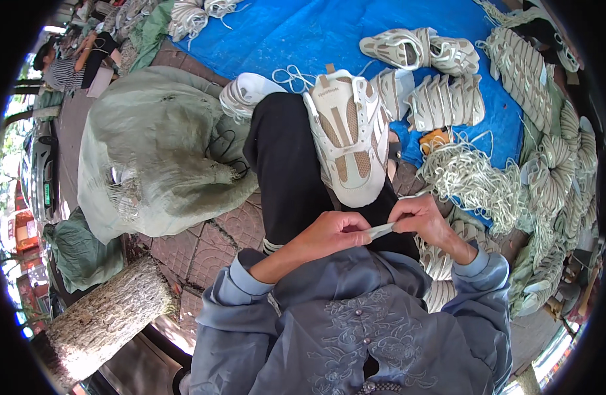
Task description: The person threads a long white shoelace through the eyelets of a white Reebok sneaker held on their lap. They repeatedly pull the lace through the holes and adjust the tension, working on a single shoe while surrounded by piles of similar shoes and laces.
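Above my lap, my left hand (336, 234) and my right hand (422, 220) pinch a short flat white strip (380, 230) between thumbs and fingers. The strip looks like a lace or band; its exact kind is too small to tell. Just beyond my hands, a white and beige sneaker upper (372, 172) with tan mesh panels rests over my knees, toe toward me. No lace shows in its eyelets. Neither hand touches it.
A blue tarp (283, 39) bears rows of nested shoe uppers (446, 102) and a tangled heap of white laces (471, 178). A large pale sack (151, 145) stands at my left, near a tree trunk (112, 316). Another person (69, 72) sits far left.
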A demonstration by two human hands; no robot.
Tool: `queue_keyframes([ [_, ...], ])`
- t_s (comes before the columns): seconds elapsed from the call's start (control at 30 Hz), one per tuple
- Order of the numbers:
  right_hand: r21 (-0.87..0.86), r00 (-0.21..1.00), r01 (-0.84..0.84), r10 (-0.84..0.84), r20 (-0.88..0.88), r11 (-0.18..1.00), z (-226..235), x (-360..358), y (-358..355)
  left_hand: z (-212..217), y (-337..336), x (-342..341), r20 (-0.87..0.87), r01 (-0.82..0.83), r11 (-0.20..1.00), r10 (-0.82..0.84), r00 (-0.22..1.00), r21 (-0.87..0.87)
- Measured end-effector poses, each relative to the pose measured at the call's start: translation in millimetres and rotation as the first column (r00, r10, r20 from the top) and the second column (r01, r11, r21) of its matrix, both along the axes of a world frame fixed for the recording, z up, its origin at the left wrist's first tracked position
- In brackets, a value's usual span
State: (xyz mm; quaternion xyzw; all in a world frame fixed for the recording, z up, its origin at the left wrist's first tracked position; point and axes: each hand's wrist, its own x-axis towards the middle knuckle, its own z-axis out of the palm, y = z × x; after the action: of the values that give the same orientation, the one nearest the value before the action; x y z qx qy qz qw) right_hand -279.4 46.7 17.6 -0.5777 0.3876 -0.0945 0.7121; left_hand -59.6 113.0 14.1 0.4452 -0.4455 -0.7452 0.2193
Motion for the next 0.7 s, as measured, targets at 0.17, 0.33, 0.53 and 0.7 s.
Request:
queue_keyframes([
  [0.17, -0.653, 0.981, -0.187, 0.177, -0.082, 0.734, -7.1, 5.1, 5.2, -1.4, -3.7, 1.8, 0.245, 0.066, 0.957, 0.006, 0.97, -0.284],
  [0.33, -0.846, 0.979, -0.064, 0.199, 0.05, 0.53, 5.7, 43.2, 2.9, -0.3, 11.2, -7.2, 0.445, 0.22, 0.474, 0.436, 0.782, -0.853],
  [0.53, -0.363, 0.986, -0.042, 0.098, 0.136, 0.931, -5.1, 19.6, 7.6, 30.9, 4.6, 18.0, 0.149, -0.075, 0.931, 0.136, 0.979, -0.357],
  [0.7, -0.097, 0.922, 0.349, -0.323, 0.212, 0.932, -19.1, -58.0, -46.5, 65.0, 19.6, 84.0, 0.227, 0.101, 0.992, -0.115, 0.967, 0.07],
])
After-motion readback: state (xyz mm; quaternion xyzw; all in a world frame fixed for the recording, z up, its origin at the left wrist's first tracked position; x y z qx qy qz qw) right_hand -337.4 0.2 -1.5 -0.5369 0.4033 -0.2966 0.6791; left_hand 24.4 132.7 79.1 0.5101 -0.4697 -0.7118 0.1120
